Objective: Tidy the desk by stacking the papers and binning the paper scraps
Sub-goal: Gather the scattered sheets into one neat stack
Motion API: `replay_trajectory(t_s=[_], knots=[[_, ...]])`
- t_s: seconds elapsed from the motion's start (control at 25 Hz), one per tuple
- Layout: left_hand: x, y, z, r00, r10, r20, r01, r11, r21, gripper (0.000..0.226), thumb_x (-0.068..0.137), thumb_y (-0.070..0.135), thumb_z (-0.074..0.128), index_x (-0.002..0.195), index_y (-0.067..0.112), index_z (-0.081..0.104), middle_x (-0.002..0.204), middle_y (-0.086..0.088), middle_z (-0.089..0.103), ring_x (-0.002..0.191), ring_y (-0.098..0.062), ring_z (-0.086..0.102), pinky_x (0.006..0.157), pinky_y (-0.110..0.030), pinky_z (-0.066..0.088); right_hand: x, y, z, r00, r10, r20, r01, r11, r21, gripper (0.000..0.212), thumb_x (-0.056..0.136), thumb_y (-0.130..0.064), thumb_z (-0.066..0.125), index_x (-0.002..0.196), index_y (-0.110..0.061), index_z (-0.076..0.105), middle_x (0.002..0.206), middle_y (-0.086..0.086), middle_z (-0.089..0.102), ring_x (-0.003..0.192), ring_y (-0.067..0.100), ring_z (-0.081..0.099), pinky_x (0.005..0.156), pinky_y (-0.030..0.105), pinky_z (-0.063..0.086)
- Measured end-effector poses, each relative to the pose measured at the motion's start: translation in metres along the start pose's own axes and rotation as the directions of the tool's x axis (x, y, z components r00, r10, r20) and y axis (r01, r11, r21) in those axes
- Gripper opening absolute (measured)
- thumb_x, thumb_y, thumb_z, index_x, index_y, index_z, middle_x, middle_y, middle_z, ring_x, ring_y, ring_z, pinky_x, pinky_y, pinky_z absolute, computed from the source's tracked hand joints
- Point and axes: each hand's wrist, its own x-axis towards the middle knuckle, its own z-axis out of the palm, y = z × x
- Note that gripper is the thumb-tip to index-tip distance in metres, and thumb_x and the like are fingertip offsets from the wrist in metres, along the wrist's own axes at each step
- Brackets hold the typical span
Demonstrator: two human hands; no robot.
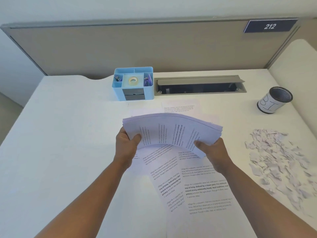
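We count two hands: the left hand (127, 140) and right hand (211, 152). They grip one paper stack (171, 130). Beyond it stands one blue desk organizer (133, 93); rightward, one mesh bin (274, 100) and one scrap pile (281, 162).

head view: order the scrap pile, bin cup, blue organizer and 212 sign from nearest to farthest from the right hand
From the right hand:
1. Scrap pile, on the desk to its right.
2. Blue organizer and bin cup, too close to call; back left and back right.
3. 212 sign, high on the partition, far right.
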Motion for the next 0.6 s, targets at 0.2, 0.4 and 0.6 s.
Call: replay_trajectory(t_s=[0.2,0.4,0.6], knots=[[0.0042,-0.0036,0.0005,0.999,0.003,0.032,-0.004,1.000,0.027,0.042,0.073,0.010,0.057,0.114,0.016,0.067,0.105,-0.002,0.075,0.097,-0.020,0.070,0.081,-0.033,0.059,-0.0006,-0.0016,0.0009,1.000,-0.025,0.016,0.025,1.000,0.004,0.030,0.090,-0.002,0.075,0.107,-0.027,0.073,0.108,0.000,0.079,0.107,0.024,0.072,0.089,0.042,0.061],[0.0063,-0.0023,0.0028,1.000,-0.007,0.013,0.007,0.998,0.057,0.042,0.073,0.011,0.056,0.114,0.009,0.068,0.102,-0.001,0.077,0.093,-0.019,0.071,0.083,-0.035,0.059,-0.0027,-0.0035,0.0026,0.999,-0.038,0.000,0.038,0.999,-0.012,0.028,0.091,-0.004,0.074,0.102,-0.030,0.072,0.100,-0.009,0.079,0.095,0.010,0.074,0.084,0.033,0.061],[0.0039,-0.0099,0.0024,0.999,-0.035,0.018,0.033,0.997,0.067,0.040,0.073,0.012,0.060,0.112,0.012,0.068,0.100,0.002,0.077,0.096,-0.021,0.071,0.085,-0.037,0.059,-0.0037,0.0011,0.0032,0.999,-0.017,0.032,0.018,1.000,-0.008,0.029,0.091,-0.005,0.075,0.105,-0.029,0.072,0.103,-0.010,0.079,0.100,0.013,0.074,0.077,0.027,0.061]])
